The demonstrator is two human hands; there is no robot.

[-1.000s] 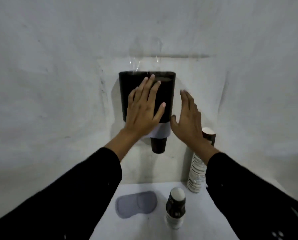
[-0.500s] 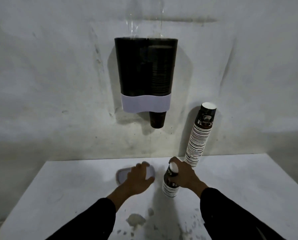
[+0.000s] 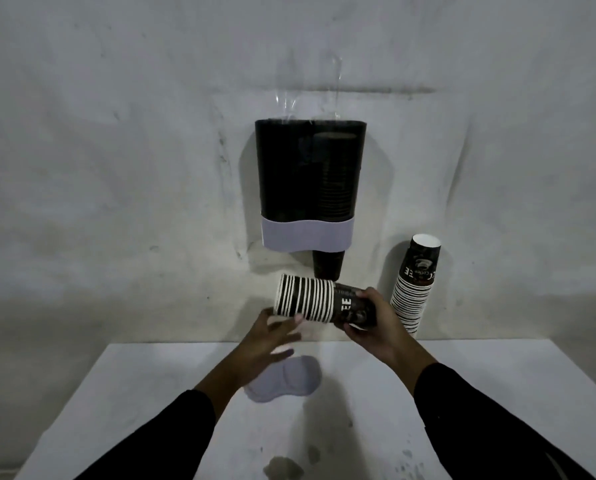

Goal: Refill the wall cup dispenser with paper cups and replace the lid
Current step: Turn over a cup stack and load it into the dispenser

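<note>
Two hands are raised above the white desk [image 3: 497, 382]: a short sideways stack of black-and-white striped paper cups [image 3: 321, 304] is gripped by the right hand [image 3: 376, 327], while the open left hand [image 3: 269, 337] is spread just beneath its rims, below the black wall dispenser [image 3: 307, 178].

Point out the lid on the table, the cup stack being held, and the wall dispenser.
lid [image 3: 289, 382]: head view, its right half.
held cup stack [image 3: 307, 303]: head view, striped rims.
wall dispenser [image 3: 307, 233]: head view, pale lower band.
</note>
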